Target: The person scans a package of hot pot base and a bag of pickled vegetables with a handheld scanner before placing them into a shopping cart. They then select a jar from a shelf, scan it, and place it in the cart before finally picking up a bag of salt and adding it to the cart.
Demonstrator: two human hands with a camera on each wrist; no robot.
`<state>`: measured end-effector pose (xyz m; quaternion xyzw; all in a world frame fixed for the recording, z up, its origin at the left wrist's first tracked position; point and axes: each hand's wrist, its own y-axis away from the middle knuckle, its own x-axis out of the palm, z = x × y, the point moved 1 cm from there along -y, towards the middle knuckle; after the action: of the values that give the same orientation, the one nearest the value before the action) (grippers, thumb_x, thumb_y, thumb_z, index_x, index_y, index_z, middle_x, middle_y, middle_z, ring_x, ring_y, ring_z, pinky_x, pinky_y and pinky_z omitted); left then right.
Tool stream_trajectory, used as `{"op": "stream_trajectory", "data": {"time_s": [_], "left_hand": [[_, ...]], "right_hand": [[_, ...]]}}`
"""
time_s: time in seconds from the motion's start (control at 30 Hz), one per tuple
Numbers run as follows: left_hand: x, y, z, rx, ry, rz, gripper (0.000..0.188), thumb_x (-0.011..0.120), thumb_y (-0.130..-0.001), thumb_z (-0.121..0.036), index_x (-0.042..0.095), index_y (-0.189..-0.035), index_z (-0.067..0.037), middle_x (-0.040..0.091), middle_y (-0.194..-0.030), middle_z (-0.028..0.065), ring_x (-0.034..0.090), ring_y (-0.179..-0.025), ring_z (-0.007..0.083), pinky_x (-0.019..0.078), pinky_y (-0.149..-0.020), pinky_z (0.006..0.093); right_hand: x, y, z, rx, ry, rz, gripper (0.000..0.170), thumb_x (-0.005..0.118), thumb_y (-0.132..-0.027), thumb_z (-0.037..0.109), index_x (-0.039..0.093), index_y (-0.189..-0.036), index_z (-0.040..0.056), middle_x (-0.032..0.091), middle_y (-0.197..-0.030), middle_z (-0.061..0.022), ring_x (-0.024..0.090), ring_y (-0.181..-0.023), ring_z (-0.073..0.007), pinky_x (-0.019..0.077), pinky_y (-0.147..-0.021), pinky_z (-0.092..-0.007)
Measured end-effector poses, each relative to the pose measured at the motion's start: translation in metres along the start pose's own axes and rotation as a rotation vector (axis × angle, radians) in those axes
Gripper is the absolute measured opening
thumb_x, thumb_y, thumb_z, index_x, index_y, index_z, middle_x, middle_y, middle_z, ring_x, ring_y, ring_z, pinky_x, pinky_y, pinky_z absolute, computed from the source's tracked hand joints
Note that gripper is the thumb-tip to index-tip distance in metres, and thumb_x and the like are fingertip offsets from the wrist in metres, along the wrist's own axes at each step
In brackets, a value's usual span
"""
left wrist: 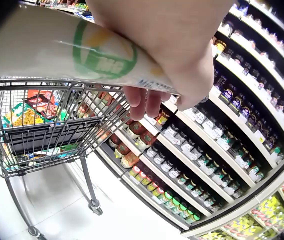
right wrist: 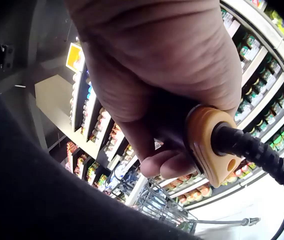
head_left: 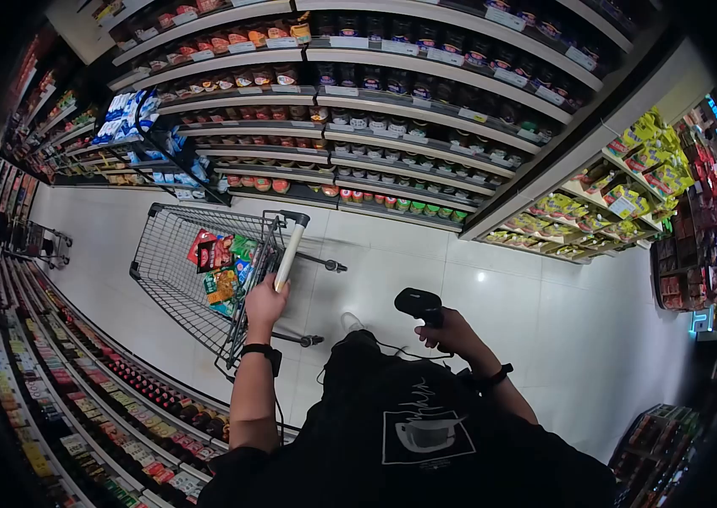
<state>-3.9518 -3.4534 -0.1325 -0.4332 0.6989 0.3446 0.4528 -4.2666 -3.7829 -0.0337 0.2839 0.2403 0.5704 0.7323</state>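
My left hand (head_left: 265, 303) grips the pale handle (head_left: 292, 245) of a wire shopping cart (head_left: 164, 292). The left wrist view shows the fingers curled round this handle (left wrist: 47, 47), which bears a green ring logo. In the cart lie several bright packets (head_left: 221, 286), red, green and orange-brown. Off to the right of the cart, my right hand (head_left: 458, 334) holds a black handheld scanner (head_left: 416, 301) by its grip, its head pointing forward and left. From the grip's orange-yellow butt end (right wrist: 209, 150) runs a black cable (right wrist: 254, 152).
Shelves of jars (head_left: 392, 127) line the far side, and long shelves of packets (head_left: 79, 406) run along the left. A rack with blue-white bags (head_left: 126, 118) stands beyond the cart. Yellow packets fill a display (head_left: 642, 152) at right. Pale tiled floor (head_left: 392, 254) lies between.
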Motion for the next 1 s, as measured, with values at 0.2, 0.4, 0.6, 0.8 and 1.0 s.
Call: {"op": "stream_trajectory", "data": {"time_s": [0.2,0.4,0.6,0.8,1.0], "left_hand": [[-0.008,-0.011,0.012,0.002,0.028,0.009,0.034,0.071,-0.095,-0.042,0.071,-0.100,-0.009,0.074,-0.082,0.0235,0.073,-0.079,0.0453,0.0582,-0.070,0.0566],[-0.009,-0.022,0.036,0.061,0.121,-0.028,0.029,0.072,-0.094,-0.038,0.073,-0.103,-0.011,0.073,-0.080,0.0226,0.073,-0.077,0.0440,0.0587,-0.069,0.0548],[-0.021,-0.031,0.048,0.053,0.185,-0.015,0.033,0.075,-0.093,-0.035,0.076,-0.117,-0.012,0.075,-0.085,0.0232,0.074,-0.079,0.0434,0.0598,-0.071,0.0530],[-0.026,-0.039,0.067,0.035,0.135,0.026,0.037,0.076,-0.093,-0.035,0.076,-0.120,-0.011,0.076,-0.086,0.0224,0.075,-0.078,0.0421,0.0604,-0.070,0.0509],[-0.039,-0.049,0.071,0.004,-0.049,0.131,0.043,0.073,-0.096,-0.045,0.075,-0.114,-0.006,0.076,-0.087,0.0213,0.075,-0.079,0.0414,0.0602,-0.069,0.0503]], "right_hand": [[0.031,-0.054,0.046,-0.007,0.159,0.091,0.035,0.082,-0.096,0.022,0.067,-0.122,0.0032,0.073,-0.085,-0.0017,0.071,-0.071,-0.0090,0.0477,-0.051,-0.0224],[0.065,-0.097,0.098,0.019,0.278,0.114,0.043,0.083,-0.095,0.018,0.066,-0.129,-0.0004,0.073,-0.086,-0.0052,0.070,-0.074,-0.0132,0.0550,-0.061,-0.0288],[0.086,-0.108,0.143,0.039,0.252,0.133,0.044,0.084,-0.093,0.019,0.067,-0.129,-0.0006,0.071,-0.086,-0.0047,0.068,-0.075,-0.0129,0.0538,-0.062,-0.0298],[0.074,-0.144,0.137,0.020,0.265,0.167,0.038,0.084,-0.094,0.026,0.070,-0.121,0.0033,0.073,-0.086,-0.0031,0.069,-0.072,-0.0109,0.0493,-0.055,-0.0261],[0.057,-0.184,0.156,0.080,0.251,0.206,0.035,0.083,-0.094,0.024,0.070,-0.120,0.0048,0.074,-0.088,-0.0026,0.070,-0.074,-0.0097,0.0499,-0.056,-0.0247]]}}
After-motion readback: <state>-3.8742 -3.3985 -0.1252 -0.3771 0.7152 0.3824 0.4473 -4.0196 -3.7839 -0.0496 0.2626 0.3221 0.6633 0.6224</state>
